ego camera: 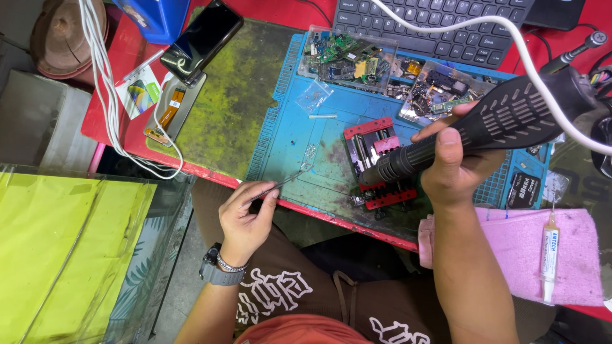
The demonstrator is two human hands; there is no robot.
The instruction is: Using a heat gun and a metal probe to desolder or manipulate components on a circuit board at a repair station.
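Holding tweezers in my left hand, fingers pinched shut on the handle, tips resting at the near-left edge of the blue work mat, close to a small clear plastic strip. Left of that, on the green mat at the bench's left side: a dark phone and, beside it, a detached screen with orange flex cable. White cables hang over the bench's left edge.

Mid-mat: red clamp fixture with a small board gripped in it. Board detail too small to read; I cannot tell whether any part is lifted or the joints are molten.

My right hand is closed around the black hot-air handpiece, nozzle pointed down-left at the fixture and just above it.

Far edge of the blue mat: clear trays of salvaged circuit parts, keyboard beyond. Near-right corner: pink cloth with a flux syringe lying on it.

Judgement on progress: phone already opened, board already mounted, heat being applied now. Tweezers are off the board, so picking or seating a component looks not yet done. Reassembly remains.
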